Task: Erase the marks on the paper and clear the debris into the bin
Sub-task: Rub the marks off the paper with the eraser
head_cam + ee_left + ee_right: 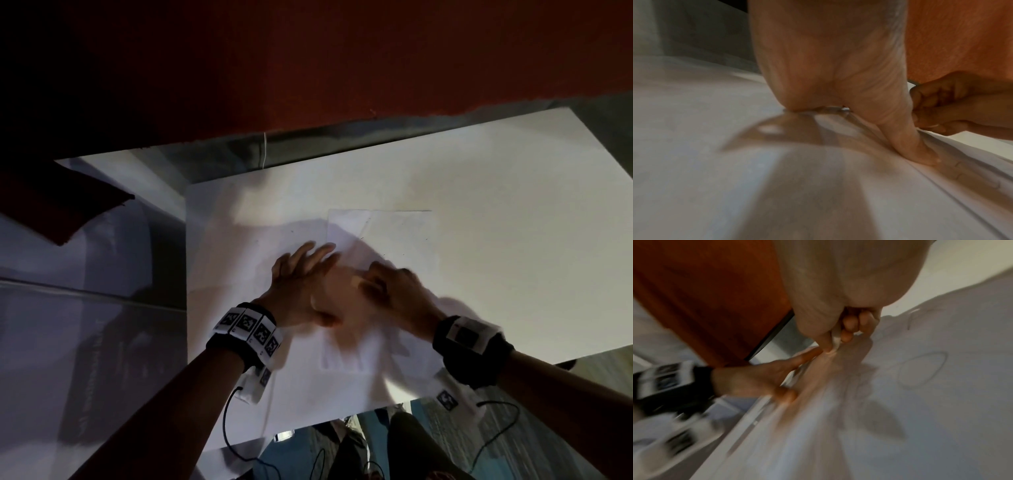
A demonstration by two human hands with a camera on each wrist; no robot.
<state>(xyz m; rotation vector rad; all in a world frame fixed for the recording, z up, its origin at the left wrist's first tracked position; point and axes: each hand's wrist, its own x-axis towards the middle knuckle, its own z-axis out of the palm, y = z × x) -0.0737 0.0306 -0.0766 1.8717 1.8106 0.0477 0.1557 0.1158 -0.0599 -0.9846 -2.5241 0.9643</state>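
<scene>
We take the sheet of paper (pixel 387 240) as our landmark; it lies flat on a larger white board (pixel 496 192) that covers much of the work surface.

Left hand (pixel 305 291): we see it laid palm-down on the near-left part of the paper, fingers straight and slightly spread, reaching toward the paper's far edge. From the left wrist view the thumb (pixel 910 146) presses down on the sheet, which ripples around it.

Right hand (pixel 394 287): it sits on the paper just beside the left hand, toward the sheet's near middle, blurred in the head view. In the right wrist view its thumb and curled fingers pinch a small white eraser (pixel 835 342), whose lower end touches the paper just beside the left hand's extended fingers (pixel 807 355).

Marks: on the paper beyond the right hand we make out a faint pencilled oval (pixel 923 369) and, farther off, another thin line (pixel 910 319). A few small dark specks (pixel 361 236) lie on the sheet's far part; we cannot tell whether these are eraser debris or pencil marks.

Surroundings: a dark red wall (pixel 342 61) rises beyond the board's far edge. Both wrists carry black bands with printed marker tags (pixel 250 325). No bin is visible in any view.
</scene>
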